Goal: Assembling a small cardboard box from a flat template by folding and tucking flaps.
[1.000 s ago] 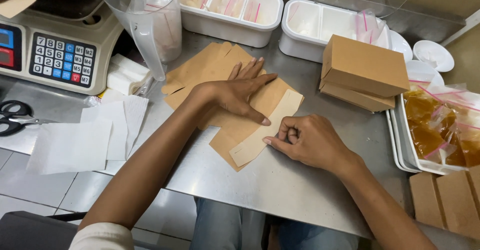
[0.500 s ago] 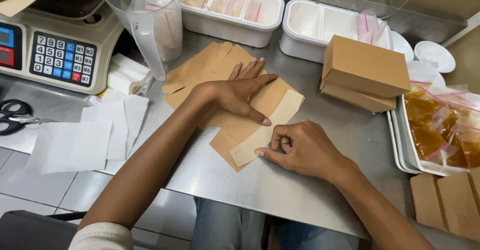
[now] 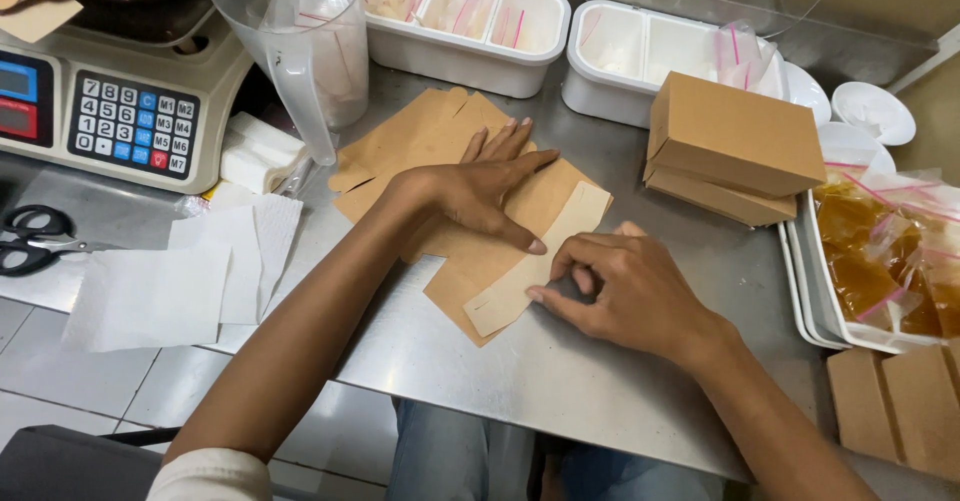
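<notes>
Steel tabletop [image 3: 600,381] carries a flat brown cardboard blank [image 3: 500,251] near its front edge, one pale flap [image 3: 540,261] folded over. On the blank, the left hand [image 3: 470,186] lies spread and flat, fingers open, pressing it down and holding nothing. At the flap's edge, the right hand [image 3: 620,286] has its fingers curled, thumb and fingertips pinching the flap. Just right stand stacked brown boxes [image 3: 735,146]; white paper sheets [image 3: 180,271], scissors [image 3: 30,241] and a scale [image 3: 120,111] lie left.

Matt brown cardboard blank [image 3: 505,251] was seen, brushed steel table [image 3: 560,381] dully glossy, white plastic tubs [image 3: 470,56] smooth, paper napkins [image 3: 180,281] soft, matt.
</notes>
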